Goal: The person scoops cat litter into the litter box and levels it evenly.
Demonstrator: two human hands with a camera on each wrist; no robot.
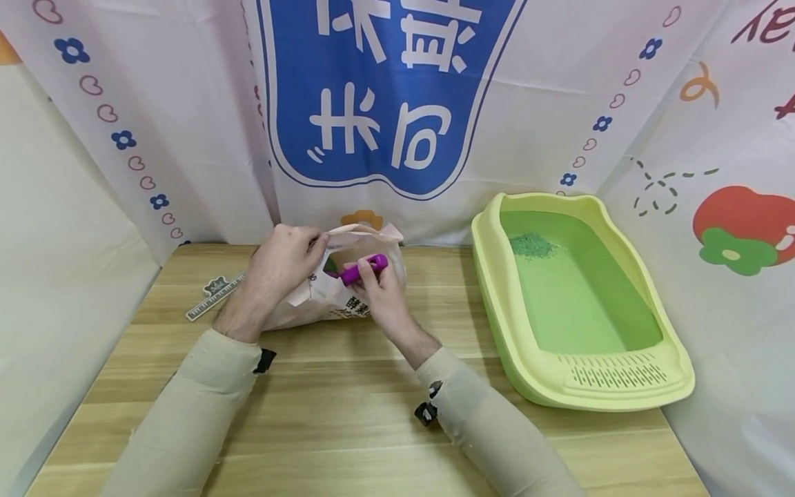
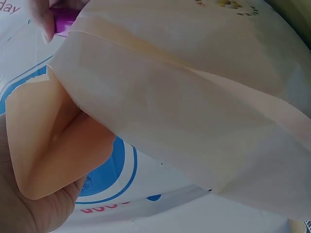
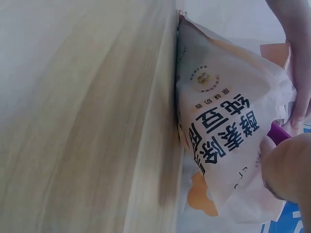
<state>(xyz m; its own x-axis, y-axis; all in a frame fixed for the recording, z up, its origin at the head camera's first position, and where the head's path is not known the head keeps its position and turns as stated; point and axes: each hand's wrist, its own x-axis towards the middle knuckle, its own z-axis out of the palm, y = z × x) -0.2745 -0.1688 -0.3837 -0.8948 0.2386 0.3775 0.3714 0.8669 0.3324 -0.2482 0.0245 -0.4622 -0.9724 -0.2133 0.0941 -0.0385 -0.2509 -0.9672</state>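
Observation:
A pale bag with dark printed characters lies on the wooden table, its torn mouth spread toward the right. My left hand grips the bag's upper edge, fingers and thumb around the material. In my right hand I hold the purple handle of a scoop at the opening; its far end is hidden inside the bag, where a bit of green shows. The left wrist view has the torn flap bent over the left hand. Large black lettering fills the bag's front in the right wrist view.
To the right stands a light green litter box with a slotted front ledge and a small heap of green granules in its far left corner. A ruler-like strip lies left of the bag. Printed cloth walls enclose the table.

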